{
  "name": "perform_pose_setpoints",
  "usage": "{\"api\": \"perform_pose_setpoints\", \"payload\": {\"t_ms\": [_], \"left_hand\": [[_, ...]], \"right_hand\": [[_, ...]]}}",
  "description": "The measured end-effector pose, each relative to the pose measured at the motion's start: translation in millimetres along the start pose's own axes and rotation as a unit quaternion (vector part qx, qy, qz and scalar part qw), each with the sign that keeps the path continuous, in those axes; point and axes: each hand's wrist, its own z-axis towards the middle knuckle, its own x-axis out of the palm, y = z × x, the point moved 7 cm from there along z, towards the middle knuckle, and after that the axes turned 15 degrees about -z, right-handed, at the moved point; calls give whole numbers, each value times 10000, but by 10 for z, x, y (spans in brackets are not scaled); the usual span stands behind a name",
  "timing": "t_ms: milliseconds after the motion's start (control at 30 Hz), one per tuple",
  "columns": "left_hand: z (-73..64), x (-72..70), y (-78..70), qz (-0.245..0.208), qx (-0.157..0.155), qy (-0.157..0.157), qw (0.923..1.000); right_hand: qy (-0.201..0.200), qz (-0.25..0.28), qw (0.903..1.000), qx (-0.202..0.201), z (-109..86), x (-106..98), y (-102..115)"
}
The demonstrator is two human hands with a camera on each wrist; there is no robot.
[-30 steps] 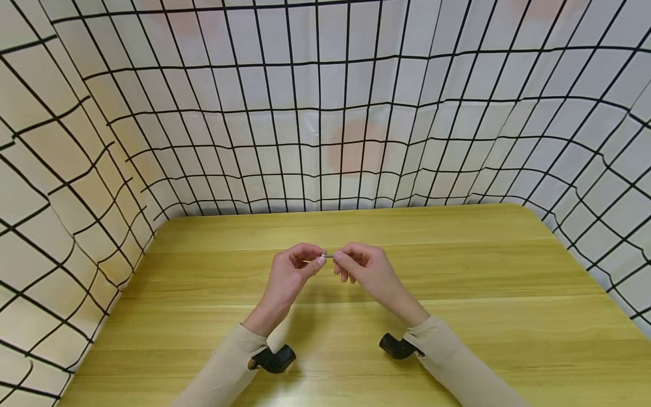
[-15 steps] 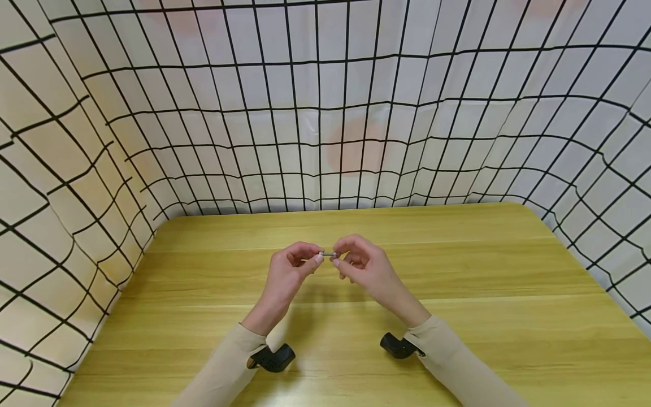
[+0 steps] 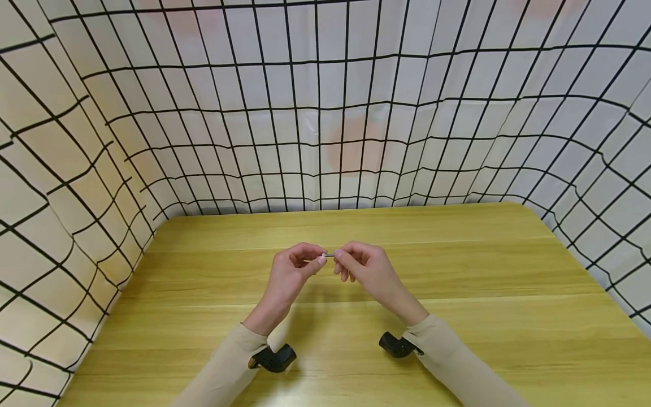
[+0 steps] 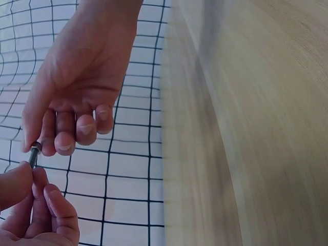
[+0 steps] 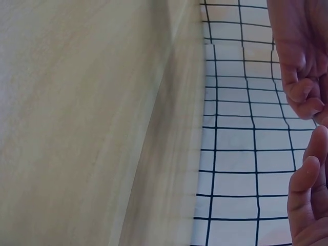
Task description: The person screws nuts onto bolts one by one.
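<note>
As the head view is showing, the left hand and right hand are pinching a bolt at both ends, probably twisting it. The left wrist view is baring its shaft; the next turn is likely requiring steady grips. The right wrist view is missing it.

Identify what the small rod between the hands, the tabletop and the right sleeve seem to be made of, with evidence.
Small rod: probably metal, smooth, from its grey shine.
Tabletop: wood or woodgrain laminate, satin, from grain streaks and soft glare.
Right sleeve: matte beige fabric, from soft folds; fibre unclear.
</note>
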Motion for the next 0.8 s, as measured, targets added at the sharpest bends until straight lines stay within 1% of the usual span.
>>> {"api": "perform_pose_setpoints", "payload": {"t_ms": [133, 200, 267, 400, 500, 567, 800], "left_hand": [[61, -48, 140, -16, -27, -34, 10000], [97, -79, 225, -46, -31, -50, 10000], [118, -101, 279, -72, -13, -69, 9999], [128, -120, 303, -171, 43, -105, 9998], [128, -126, 303, -252, 57, -126, 9996], [124, -126, 300, -293, 33, -140, 9995], [120, -128, 301, -454, -29, -160, 9988]], "right_hand": [[-9, -35, 9999, 97, 6, 0, -13], [-24, 16, 9999, 158, 2, -5, -16], [-61, 86, 9998, 162, -3, -13, -12], [-125, 154, 9997, -115, -10, -26, 25], [-136, 75, 9993, -334, -10, -23, 52], [-149, 20, 9991, -391, -9, -19, 60], [-190, -59, 9997, -145, -7, -13, 16]]}}
